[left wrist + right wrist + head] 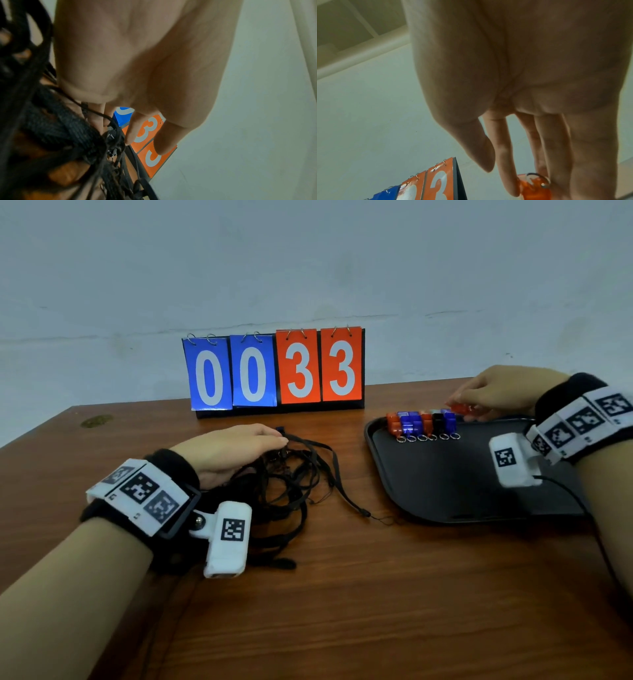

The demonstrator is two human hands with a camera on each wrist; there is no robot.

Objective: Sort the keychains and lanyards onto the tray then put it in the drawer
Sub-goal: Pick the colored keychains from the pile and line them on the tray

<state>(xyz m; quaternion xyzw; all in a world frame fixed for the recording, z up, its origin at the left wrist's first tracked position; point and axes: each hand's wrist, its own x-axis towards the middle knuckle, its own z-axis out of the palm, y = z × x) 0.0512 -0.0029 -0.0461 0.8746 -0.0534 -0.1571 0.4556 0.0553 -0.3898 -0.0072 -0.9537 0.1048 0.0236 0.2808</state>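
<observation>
So the right hand (503,395) is up over the far edge of the black tray (445,484), fingers pinching an orange keychain (460,408); from the right wrist view you can see its metal ring (539,180) sitting against the fingers (506,155), thumb sticking out to the side and not touching it. On the tray there's a neat row of keychains (423,422) along the far left edge, orange, blue and one black, rings all pointing toward the person; the held orange one is just to the right of that row, slightly above it.

The left hand (233,450) lies flat on the tangle of black lanyards (291,484) on the wooden table (342,594), left of the tray; fingers fairly straight and relaxed, resting on the straps; in the left wrist view the fingertips (130,136) touch the cords, not really curled around anything. One lanyard end trails right up to the tray's near left corner.

A flip scoreboard (275,369) reading 0033 stands at the back of the table against the wall.
</observation>
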